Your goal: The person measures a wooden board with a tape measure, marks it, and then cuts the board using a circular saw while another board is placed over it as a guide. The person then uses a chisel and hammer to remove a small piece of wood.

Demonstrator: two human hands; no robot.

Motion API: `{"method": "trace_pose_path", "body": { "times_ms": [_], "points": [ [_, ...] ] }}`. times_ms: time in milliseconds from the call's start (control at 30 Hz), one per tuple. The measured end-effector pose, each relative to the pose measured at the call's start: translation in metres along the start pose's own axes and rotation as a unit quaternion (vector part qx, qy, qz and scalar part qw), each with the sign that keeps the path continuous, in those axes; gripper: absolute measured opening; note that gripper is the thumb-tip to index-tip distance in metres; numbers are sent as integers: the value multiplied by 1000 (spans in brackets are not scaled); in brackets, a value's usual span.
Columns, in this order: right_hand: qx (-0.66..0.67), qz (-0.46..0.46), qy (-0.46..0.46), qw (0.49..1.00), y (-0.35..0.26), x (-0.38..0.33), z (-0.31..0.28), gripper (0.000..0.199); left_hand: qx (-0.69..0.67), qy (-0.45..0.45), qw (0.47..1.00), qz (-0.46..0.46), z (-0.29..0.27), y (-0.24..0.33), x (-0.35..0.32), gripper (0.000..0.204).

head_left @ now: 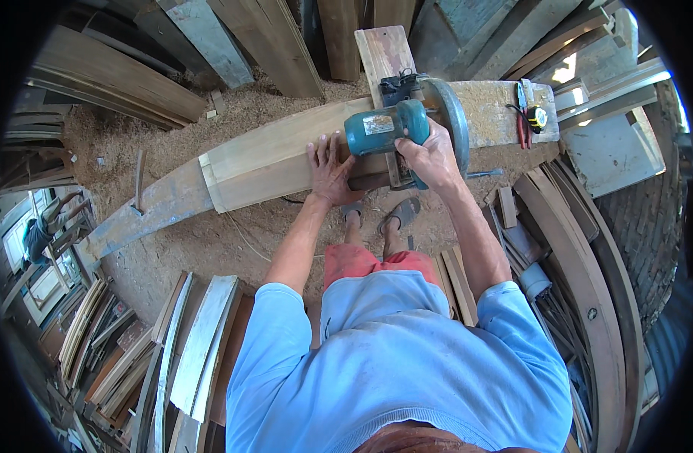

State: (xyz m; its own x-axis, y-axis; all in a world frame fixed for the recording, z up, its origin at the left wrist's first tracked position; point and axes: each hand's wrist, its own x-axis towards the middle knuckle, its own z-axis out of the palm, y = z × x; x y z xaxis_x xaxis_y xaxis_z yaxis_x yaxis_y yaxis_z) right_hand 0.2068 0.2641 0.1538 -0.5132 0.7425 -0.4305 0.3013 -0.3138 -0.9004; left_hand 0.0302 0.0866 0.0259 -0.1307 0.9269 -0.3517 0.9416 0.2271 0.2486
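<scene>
Teal circular saw (371, 131) gripped by right hand (432, 155)

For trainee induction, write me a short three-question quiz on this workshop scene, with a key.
1. True or false: the left grip rests on the pale board.

2. What does the right grip hold?
A) A hammer
B) A circular saw
C) A chisel

3. Fill in the blank: in the picture, the yellow-and-black tape measure lies to the ____ of the circular saw.

Key:
1. True
2. B
3. right
</scene>
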Motion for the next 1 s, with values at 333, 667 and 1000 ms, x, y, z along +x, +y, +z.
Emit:
{"method": "trace_pose_path", "body": {
  "times_ms": [333,667,1000],
  "points": [
    [-33,12,5,999,-6,12,-1,18,3,-32,999,-8,-3,1,1,109],
    [-7,-15,8,1000,-9,21,3,13,-4,-6,1000,2,-3,1,0,121],
    [-11,-22,7,1000,-9,33,2,14,-21,-8,1000,0,-2,0,0,117]
  ]
}}
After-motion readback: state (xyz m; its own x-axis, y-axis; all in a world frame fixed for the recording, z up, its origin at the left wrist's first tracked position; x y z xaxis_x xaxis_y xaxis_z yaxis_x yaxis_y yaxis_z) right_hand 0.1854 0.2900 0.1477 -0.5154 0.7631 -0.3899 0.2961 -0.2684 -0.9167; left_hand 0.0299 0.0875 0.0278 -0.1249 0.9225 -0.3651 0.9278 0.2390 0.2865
